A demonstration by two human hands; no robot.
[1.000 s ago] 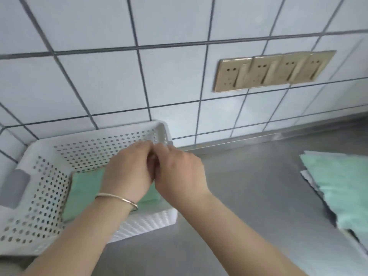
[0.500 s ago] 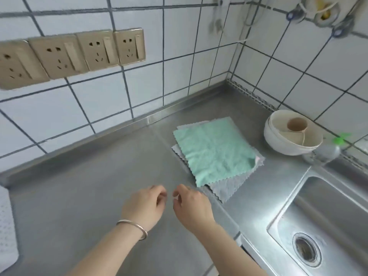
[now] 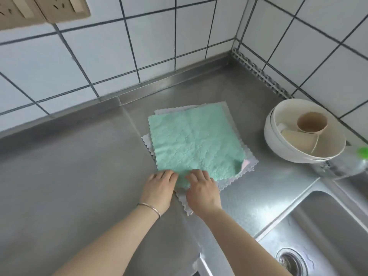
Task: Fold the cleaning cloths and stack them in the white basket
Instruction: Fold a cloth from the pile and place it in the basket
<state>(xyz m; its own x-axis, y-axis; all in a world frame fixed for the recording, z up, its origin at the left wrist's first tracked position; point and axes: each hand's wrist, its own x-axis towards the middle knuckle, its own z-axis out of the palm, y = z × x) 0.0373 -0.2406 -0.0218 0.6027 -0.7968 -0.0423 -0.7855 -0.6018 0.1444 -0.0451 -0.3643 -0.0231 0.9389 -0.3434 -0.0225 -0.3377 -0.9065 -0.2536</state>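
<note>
A green cleaning cloth (image 3: 195, 140) lies spread flat on top of a stack of pale grey and pink cloths (image 3: 229, 181) on the steel counter (image 3: 79, 176). My left hand (image 3: 159, 189) and my right hand (image 3: 202, 193) sit side by side at the green cloth's near corner. Their fingers curl down onto its edge and pinch it, and the cloth bunches slightly between them. The far right corner of the green cloth is turned up, showing pink beneath. The white basket is out of view.
A white bowl (image 3: 278, 144) holding a beige cup (image 3: 311, 122) stands right of the cloths by the tiled wall. A steel sink (image 3: 322, 236) with a drain opens at the lower right. A green-capped clear bottle (image 3: 361, 154) lies at the right edge. Wall sockets (image 3: 39, 10) are upper left.
The view swung right from the basket to the cloth stack. Both hands left the basket, crossed the counter and now pinch the near corner of the green cloth.
</note>
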